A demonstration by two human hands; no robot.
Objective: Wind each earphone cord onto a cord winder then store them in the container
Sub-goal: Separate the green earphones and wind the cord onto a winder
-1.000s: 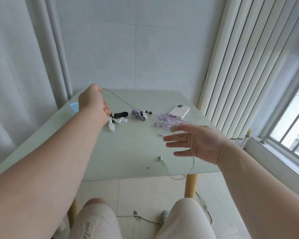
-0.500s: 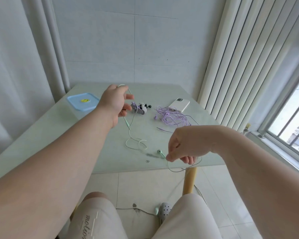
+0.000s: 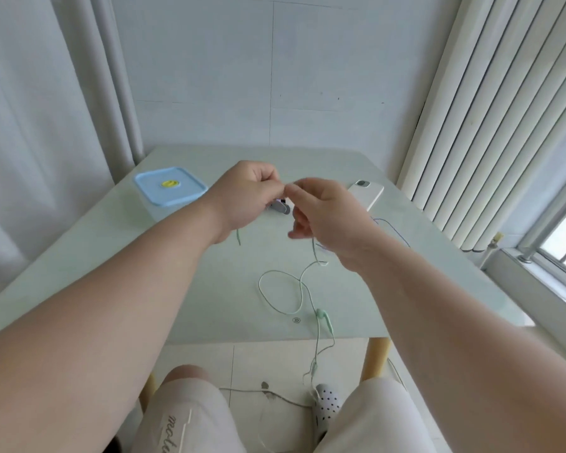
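My left hand and my right hand meet above the middle of the table, fingertips almost touching, each pinching the mint green earphone cord. The cord's plug end hangs below my left hand. From my right hand the cord drops to the table, forms a loop, and runs past a green earbud over the near edge. A grey cord winder lies on the table under my hands, partly hidden. The container with a light blue lid stands at the back left. A purple earphone cord shows behind my right wrist.
A white phone lies at the back right of the pale green table. Vertical blinds and a window are on the right, a curtain on the left. My knees and a cable on the floor are below the near edge.
My right hand rose from the near table edge up to my left hand. My left hand shifted right and nearer. The cord now stretches between both hands.
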